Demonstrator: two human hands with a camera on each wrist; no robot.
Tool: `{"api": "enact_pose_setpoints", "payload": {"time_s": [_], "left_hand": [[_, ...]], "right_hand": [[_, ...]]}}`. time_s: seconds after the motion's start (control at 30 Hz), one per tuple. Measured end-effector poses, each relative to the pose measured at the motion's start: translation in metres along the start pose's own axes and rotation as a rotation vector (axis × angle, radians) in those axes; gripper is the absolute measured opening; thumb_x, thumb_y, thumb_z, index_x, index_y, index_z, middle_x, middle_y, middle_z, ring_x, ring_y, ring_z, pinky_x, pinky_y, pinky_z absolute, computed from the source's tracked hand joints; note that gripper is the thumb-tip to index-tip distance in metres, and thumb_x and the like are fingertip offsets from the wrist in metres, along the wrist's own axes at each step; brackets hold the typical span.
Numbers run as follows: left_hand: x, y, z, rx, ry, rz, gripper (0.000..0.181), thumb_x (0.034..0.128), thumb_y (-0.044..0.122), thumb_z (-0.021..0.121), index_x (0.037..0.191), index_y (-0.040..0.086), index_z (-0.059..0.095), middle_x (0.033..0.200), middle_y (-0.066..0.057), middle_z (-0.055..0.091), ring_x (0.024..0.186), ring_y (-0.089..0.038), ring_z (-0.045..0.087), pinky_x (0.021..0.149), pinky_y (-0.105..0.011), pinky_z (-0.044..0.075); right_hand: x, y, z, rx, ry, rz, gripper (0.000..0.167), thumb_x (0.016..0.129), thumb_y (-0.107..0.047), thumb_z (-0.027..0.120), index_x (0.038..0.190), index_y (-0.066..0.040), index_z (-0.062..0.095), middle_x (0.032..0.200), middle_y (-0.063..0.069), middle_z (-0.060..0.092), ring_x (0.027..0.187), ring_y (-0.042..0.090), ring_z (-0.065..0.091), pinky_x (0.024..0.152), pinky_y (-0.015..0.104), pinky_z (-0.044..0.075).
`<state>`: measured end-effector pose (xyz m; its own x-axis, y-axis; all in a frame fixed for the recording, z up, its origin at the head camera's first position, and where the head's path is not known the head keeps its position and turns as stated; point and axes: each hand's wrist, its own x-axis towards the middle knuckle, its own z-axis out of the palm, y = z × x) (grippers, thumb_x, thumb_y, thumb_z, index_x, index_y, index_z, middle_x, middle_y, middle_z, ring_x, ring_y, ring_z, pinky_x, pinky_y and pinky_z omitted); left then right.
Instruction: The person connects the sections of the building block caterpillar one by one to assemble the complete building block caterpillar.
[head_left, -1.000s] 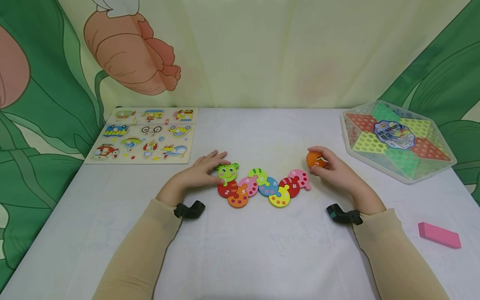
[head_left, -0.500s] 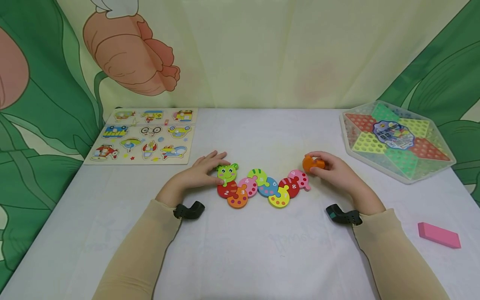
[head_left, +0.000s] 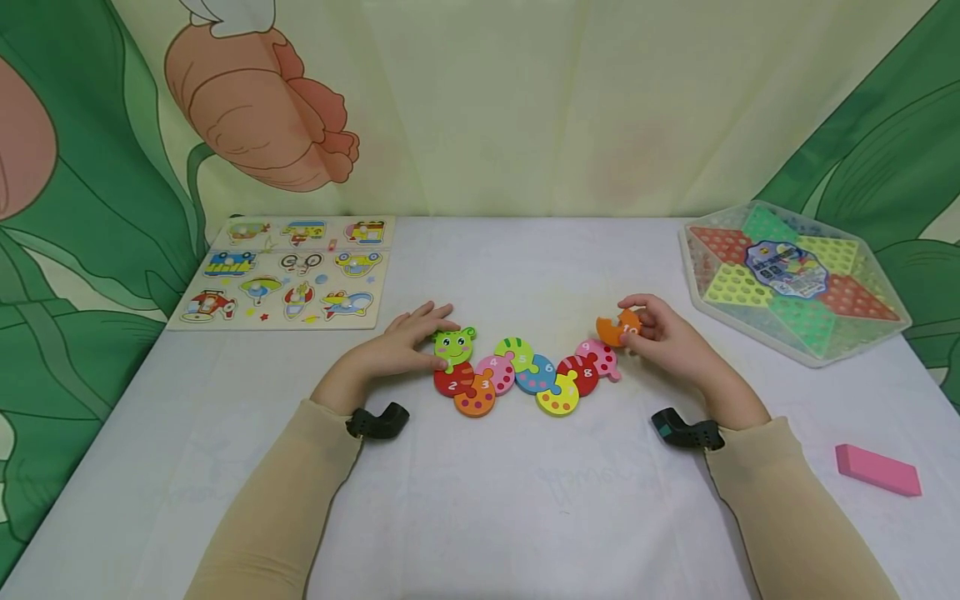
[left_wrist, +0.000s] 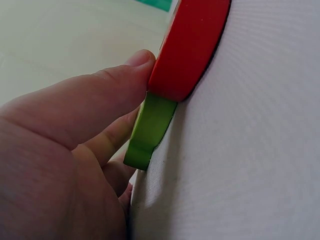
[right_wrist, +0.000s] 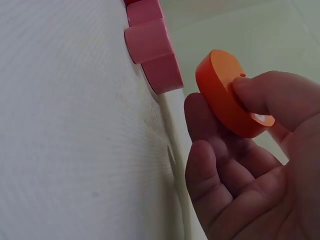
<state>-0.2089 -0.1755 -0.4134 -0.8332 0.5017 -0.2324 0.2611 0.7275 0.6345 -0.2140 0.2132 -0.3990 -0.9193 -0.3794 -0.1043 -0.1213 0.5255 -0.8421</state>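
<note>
A row of interlocked caterpillar puzzle pieces (head_left: 536, 375) with printed numbers lies on the white cloth. My left hand (head_left: 401, 343) rests at its left end, thumb and fingers touching about the green smiling head piece (head_left: 453, 346). In the left wrist view the thumb lies at the joint of the red piece (left_wrist: 190, 50) and the green head (left_wrist: 150, 127). My right hand (head_left: 667, 337) pinches an orange puzzle piece (head_left: 610, 332) between thumb and fingers, raised beside the row's right end. In the right wrist view this orange piece (right_wrist: 225, 100) is tilted, apart from the pink end piece (right_wrist: 152, 42).
A vehicle picture board (head_left: 300, 283) lies at the back left. The hexagonal clear-lidded game box (head_left: 798, 279) occupies the back right. A pink block (head_left: 877, 471) sits right of the right arm. Printed curtains stand behind and at the sides.
My right hand has turned the orange piece and brought it left, closer to the pink end piece. The left hand and the row stay in place.
</note>
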Motion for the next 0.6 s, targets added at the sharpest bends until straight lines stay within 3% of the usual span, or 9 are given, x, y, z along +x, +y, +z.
{"api": "enact_pose_setpoints", "payload": {"time_s": [0.27,0.6], "left_hand": [[-0.0009,0.0011,-0.0006,0.003,0.005,0.006,0.058,0.0805,0.033,0.062,0.134,0.021,0.043,0.153,0.001,0.016,0.142,-0.021,-0.002,0.114,-0.048,-0.003],[-0.0008,0.0015,0.0000,-0.001,0.004,-0.002,0.058,0.0806,0.034,0.062,0.134,0.021,0.043,0.153,0.002,0.016,0.142,-0.020,-0.002,0.114,-0.048,-0.003]], "right_hand": [[-0.0010,-0.0001,0.0008,-0.032,-0.005,-0.009,0.048,0.091,-0.017,0.054,0.135,-0.009,0.038,0.120,0.017,0.051,0.087,0.003,0.055,0.073,0.015,0.050],[-0.0012,0.0007,0.0008,-0.012,-0.015,-0.010,0.046,0.092,-0.016,0.051,0.136,-0.008,0.038,0.120,0.015,0.048,0.077,0.011,0.054,0.067,0.018,0.050]]}}
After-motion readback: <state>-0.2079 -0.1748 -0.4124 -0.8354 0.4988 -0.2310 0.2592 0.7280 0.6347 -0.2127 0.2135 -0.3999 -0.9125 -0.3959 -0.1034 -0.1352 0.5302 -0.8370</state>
